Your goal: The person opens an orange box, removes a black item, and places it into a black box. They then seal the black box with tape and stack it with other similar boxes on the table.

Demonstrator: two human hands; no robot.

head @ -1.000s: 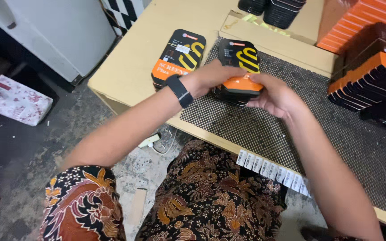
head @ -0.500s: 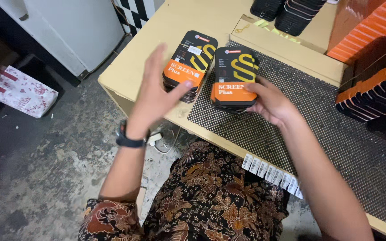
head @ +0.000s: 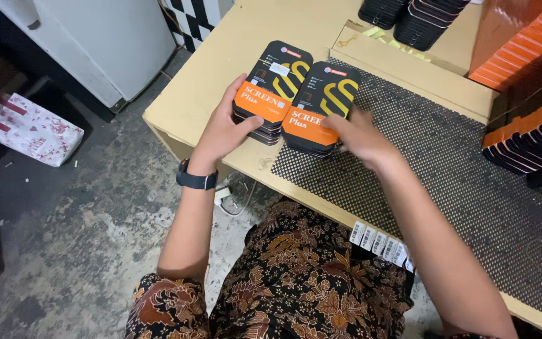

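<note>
The left stack of packs (head: 271, 94) is gripped at its near left corner by the left hand (head: 227, 129): the thumb is laid across the orange band on top, the fingers are wrapped round the outer side. The right stack of packs (head: 320, 108) is held at its near right edge by the right hand (head: 362, 135), fingers curled against the side and the top pack; how tightly it is clasped cannot be told. Both stacks are made of flat black packs with an orange band and a yellow curl, and are set side by side, touching, near the front edge of the tan table (head: 221, 75). The right stack is seated on the black perforated mat (head: 459, 169); the left stack is seated on bare table just beside the mat. A dark watch (head: 197, 179) is worn on the left wrist. Further black-and-orange packs (head: 528, 135) are stacked at the mat's far right. A strip of barcode labels (head: 381, 243) is seen at the table's near edge.
</note>
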